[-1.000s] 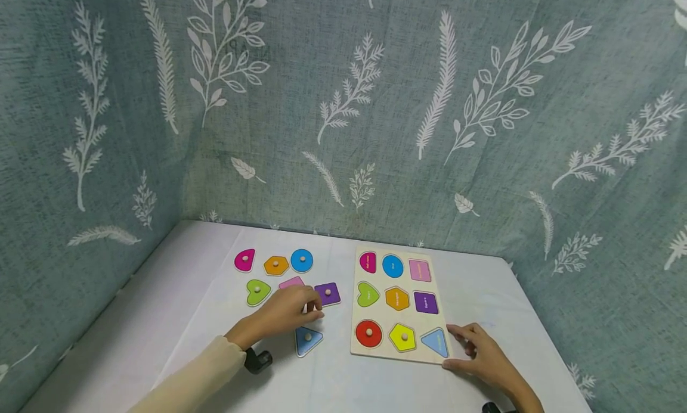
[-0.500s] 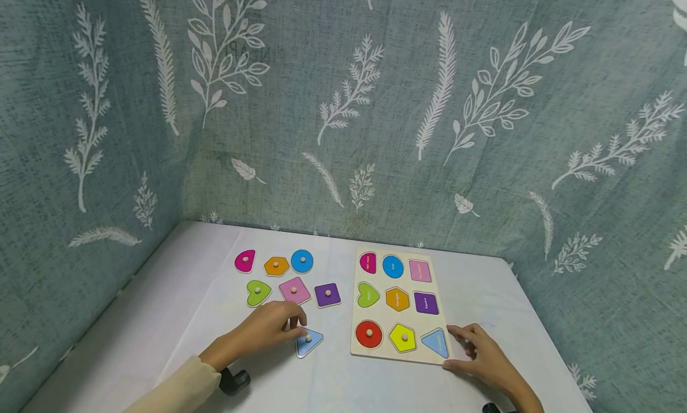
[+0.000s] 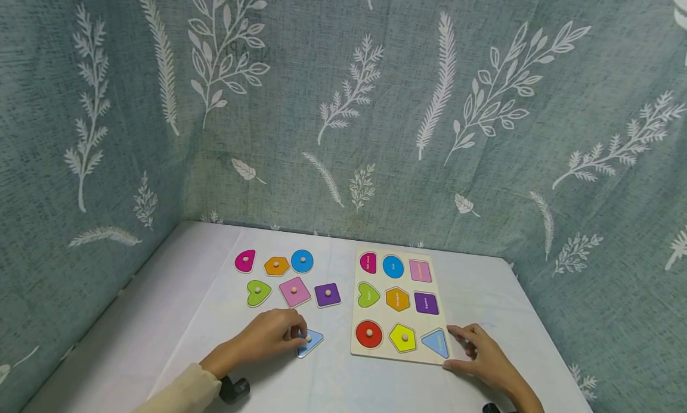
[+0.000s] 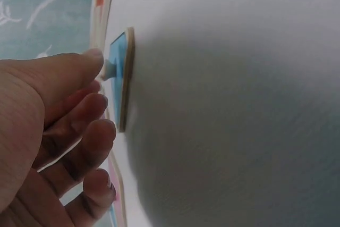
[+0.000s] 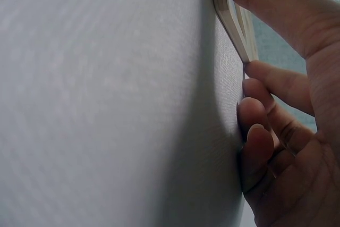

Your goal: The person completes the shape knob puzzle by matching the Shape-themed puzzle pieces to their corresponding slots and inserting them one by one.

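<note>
- One triangle [image 3: 312, 345], light blue and knobbed, lies on the white tabletop [image 3: 343, 389], left of the board [image 3: 381, 313] and apart from it.
- The left hand [image 3: 268, 335] is at the triangle, thumb [image 4: 79, 67] and forefinger close together at its knob [image 4: 108, 71]; I cannot tell whether they pinch it. The other fingers [image 4: 97, 143] curl loosely below.
- The right hand [image 3: 485, 353] rests by the board's near right corner, thumb at the corner and forefinger touching the right edge. They stand well parted, the remaining fingers bent and gripping nothing.
- Beyond the left hand lie a green heart [image 3: 254, 297], a pink rectangle [image 3: 297, 297] and a purple square [image 3: 327, 300].
- Farther back lie a magenta half round [image 3: 243, 266], an orange hexagon [image 3: 276, 270] and a blue oval [image 3: 302, 268].
- On the board, a red circle [image 3: 368, 342] and a yellow pentagon [image 3: 399, 345] sit in the near row, beside the triangle slot [image 3: 433, 340]. The remaining slots show coloured shapes with small lettering.
- A leaf-patterned cloth [image 3: 284, 162] hangs behind the tabletop.
</note>
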`<state>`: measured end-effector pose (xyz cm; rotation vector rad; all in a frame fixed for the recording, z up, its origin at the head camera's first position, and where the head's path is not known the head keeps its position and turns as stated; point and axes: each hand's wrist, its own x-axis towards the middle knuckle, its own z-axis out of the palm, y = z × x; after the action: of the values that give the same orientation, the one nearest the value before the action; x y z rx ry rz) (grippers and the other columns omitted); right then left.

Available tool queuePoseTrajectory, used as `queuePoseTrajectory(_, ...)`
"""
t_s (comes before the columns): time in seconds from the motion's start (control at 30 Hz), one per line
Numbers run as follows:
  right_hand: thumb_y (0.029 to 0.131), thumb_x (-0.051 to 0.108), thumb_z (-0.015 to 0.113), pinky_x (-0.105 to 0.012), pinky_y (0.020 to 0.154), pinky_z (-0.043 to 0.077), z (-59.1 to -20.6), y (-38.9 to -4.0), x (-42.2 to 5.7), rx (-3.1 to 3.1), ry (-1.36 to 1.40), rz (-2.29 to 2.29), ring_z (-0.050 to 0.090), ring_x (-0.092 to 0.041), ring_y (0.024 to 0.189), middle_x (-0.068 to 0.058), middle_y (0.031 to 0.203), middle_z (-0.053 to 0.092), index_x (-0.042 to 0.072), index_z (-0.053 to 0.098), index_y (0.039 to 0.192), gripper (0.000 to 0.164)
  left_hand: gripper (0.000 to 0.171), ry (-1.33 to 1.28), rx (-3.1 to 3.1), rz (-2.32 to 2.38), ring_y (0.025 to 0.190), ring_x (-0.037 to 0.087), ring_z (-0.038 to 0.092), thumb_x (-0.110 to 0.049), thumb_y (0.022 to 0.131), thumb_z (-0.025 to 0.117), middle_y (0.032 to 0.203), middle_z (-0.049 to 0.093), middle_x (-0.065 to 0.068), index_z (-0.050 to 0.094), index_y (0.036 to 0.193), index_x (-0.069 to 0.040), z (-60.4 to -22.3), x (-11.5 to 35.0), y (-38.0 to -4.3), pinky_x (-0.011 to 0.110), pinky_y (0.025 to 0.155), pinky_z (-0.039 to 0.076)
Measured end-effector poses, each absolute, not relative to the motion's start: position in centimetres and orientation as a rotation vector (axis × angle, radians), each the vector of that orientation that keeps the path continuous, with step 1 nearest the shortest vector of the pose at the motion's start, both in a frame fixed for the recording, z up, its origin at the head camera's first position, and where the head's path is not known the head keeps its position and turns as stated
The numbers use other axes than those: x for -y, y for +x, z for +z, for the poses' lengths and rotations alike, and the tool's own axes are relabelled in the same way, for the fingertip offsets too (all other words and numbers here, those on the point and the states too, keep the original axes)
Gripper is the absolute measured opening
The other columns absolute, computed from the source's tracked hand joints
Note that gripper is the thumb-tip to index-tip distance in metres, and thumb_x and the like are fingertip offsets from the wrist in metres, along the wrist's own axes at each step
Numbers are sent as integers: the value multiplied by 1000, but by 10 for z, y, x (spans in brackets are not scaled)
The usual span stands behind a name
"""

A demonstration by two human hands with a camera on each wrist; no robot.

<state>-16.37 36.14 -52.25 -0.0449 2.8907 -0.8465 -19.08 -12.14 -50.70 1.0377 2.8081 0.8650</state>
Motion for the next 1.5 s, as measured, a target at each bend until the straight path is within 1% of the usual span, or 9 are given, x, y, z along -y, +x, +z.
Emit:
queuePoseTrajectory(0.27,68,44,95,-27,66,41,-522,-163,-361,-2890,-47,-853,45,-17,82,-3,98,47,5,62,141,88,11,996,-2824,838,69,-1,48,-29,91,80,77,53,-22,73,95,-21,-510,118,-188,21,64,45)
queuePoseTrajectory(0.53,68,43,95,-27,66,41,-522,-164,-360,-2891,-46,-846,45,-17,82,-3,97,47,4,62,140,88,11,1040,-2849,812,70,-1,48,-27,91,80,77,52,-21,73,95,-19,-513,116,-186,21,64,45)
queuePoseTrajectory(0.73,68,44,95,-27,65,41,-522,-165,-360,-2892,-37,-840,45,-17,81,-3,97,46,4,63,140,88,11,1003,-2857,781,70,-1,48,-29,91,80,77,52,-18,73,95,-20,-515,113,-187,21,65,45)
queuePoseTrajectory(0.87,68,43,95,-28,65,40,-521,-165,-360,-2882,-43,-854,45,-17,81,-3,97,46,4,62,140,88,10,1009,-2867,776,70,-1,47,-27,91,80,77,51,-17,73,93,-20,-516,111,-187,22,64,44)
queuePoseTrajectory(1.2,67,46,95,-28,65,41,-522,-167,-361,-2887,-34,-842,45,-18,82,-3,97,47,5,63,140,90,9,1005,-2855,791,71,-1,48,-24,90,81,78,51,-19,74,94,-19,-514,111,-186,22,65,46)
queuePoseTrajectory(1.5,67,45,95,-27,65,41,-524,-165,-363,-2883,-9,-833,45,-17,82,-3,97,46,5,62,140,90,8,1004,-2867,775,70,-1,48,-27,92,78,77,50,-19,73,93,-20,-514,110,-188,21,65,45)
